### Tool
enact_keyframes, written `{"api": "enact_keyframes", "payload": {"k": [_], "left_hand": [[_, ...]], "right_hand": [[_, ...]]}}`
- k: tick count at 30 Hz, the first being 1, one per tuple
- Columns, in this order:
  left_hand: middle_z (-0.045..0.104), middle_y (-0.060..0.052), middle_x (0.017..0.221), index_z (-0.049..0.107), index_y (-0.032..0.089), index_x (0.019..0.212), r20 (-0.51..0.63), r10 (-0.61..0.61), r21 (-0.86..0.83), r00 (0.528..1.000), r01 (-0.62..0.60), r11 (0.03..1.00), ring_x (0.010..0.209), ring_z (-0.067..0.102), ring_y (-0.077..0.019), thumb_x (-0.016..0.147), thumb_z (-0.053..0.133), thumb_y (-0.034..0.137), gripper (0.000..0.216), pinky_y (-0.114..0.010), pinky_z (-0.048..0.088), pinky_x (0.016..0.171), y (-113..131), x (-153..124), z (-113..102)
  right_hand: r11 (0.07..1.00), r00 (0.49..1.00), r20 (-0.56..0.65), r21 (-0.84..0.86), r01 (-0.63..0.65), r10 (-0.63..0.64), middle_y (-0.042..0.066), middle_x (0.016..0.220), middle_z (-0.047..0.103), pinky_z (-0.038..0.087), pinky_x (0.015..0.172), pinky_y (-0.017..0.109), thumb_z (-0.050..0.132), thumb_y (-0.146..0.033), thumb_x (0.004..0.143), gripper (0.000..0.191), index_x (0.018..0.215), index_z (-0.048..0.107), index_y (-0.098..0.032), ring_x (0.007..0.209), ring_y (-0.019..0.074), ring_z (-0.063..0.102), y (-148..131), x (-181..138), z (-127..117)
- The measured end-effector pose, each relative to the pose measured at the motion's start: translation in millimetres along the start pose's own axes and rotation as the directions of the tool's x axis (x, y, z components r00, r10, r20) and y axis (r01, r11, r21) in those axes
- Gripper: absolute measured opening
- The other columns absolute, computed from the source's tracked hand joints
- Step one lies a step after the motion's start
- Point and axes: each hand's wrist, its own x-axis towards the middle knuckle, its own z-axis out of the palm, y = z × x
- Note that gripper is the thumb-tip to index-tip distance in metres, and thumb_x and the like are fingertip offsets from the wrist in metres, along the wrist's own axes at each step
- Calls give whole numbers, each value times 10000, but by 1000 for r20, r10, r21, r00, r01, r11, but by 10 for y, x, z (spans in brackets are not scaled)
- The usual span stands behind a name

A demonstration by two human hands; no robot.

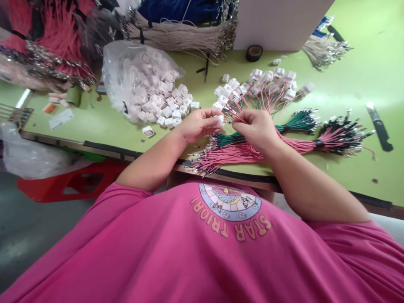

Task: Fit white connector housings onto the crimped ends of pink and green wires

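Observation:
My left hand (pixel 199 125) pinches a white plastic connector housing (pixel 218 121) between thumb and fingers. Close beside it on the right, my right hand (pixel 254 126) is closed on a thin wire (pixel 231 122) whose end points at the housing; whether the end is inside it I cannot tell. Beneath both hands lies a bundle of pink wires (pixel 230 155) with metal terminals at the ends. A bundle of green wires (pixel 292 124) runs alongside it. Just beyond my hands, several white housings with pink and green wires attached (pixel 268 82) are spread in a cluster.
Loose white housings (pixel 158 99) spill from a clear plastic bag at the left. A roll of black tape (pixel 254 53) stands by a white box (pixel 280 21). At the right lies a knife (pixel 379 126). More pink wire bundles (pixel 63 33) and beige ones (pixel 183 35) fill the back.

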Motion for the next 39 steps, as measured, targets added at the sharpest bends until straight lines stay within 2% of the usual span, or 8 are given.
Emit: {"api": "enact_keyframes", "payload": {"k": [8,12,15,21,26,29,33,39], "left_hand": [[678,-16,751,684,140,854,-21,-10,68,1000,12,998,647,639,-84,711,863,301,280,-234,572,670,-26,54,-29],[721,-48,863,725,145,954,13,42,122,999,-43,992,724,669,-104,682,879,325,361,-250,564,699,-55,47,-75],[734,-62,913,735,141,994,57,56,165,997,-64,984,757,676,-113,646,897,348,435,-252,550,701,-56,19,-90],[717,-41,798,740,125,917,114,15,172,993,-35,985,661,623,-90,532,938,448,540,-223,512,620,-18,-25,-55],[694,-22,745,732,126,884,110,27,147,994,-43,988,625,606,-76,522,943,448,528,-218,504,606,-32,-16,-74],[703,-20,782,727,137,900,127,93,141,988,-111,984,652,617,-75,541,938,428,508,-222,510,642,-64,7,-95],[727,-36,889,723,140,925,110,179,208,978,-199,958,726,641,-85,554,933,391,494,-235,524,708,-114,24,-71],[719,-64,922,706,124,930,36,154,273,987,-158,949,735,645,-103,573,918,421,510,-253,539,679,-119,17,5]], "right_hand": [[936,986,-6,-315,159,-169,39,691,600,375,677,314,535,-205,806,141,673,582,-196,692,166,503,57,-37,49],[787,943,120,-524,327,-311,102,853,670,356,667,325,451,-176,869,203,815,647,-187,770,205,547,94,-81,67],[651,912,239,-642,406,-333,115,881,675,280,603,329,396,-204,933,284,867,671,-174,710,193,515,95,-115,69],[491,839,349,-691,531,-416,87,812,649,217,585,346,315,-203,1001,395,865,685,-178,638,162,441,145,-130,75],[469,825,355,-693,548,-440,83,808,649,200,579,345,317,-200,1004,400,853,686,-174,620,156,416,167,-107,68],[473,845,351,-710,521,-404,88,812,654,196,572,340,331,-181,978,379,855,689,-164,599,154,397,129,-109,71],[549,881,323,-692,469,-345,108,839,659,224,571,327,364,-183,926,326,895,686,-141,602,161,420,82,-134,109],[687,900,286,-581,436,-329,122,870,663,340,639,318,421,-158,857,234,884,654,-150,730,202,534,161,-58,165]]}}
